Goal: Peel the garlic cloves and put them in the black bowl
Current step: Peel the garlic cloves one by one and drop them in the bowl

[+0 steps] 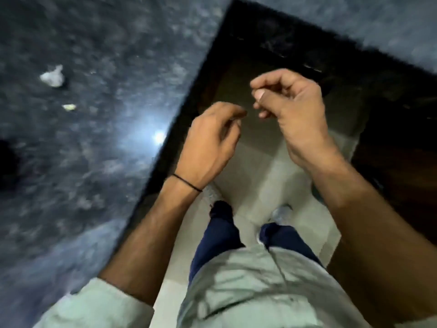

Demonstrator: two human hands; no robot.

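Left hand and right hand curl, their hold unclear through blur; the white garlic piece on the table looks light and papery, best pinched at its tip.

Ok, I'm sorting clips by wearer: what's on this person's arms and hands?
A thin black band circles the left wrist. A pale grey-green sleeve ends near the left elbow; the right forearm is bare throughout. No rings, watch or gloves show, though the frame is blurred.

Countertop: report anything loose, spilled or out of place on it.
Two loose bits lie on the dark countertop: a crumpled white scrap, possibly garlic skin, and a smaller yellowish bit nearer the counter's edge. Blur hides what they are. Nothing else stands out.
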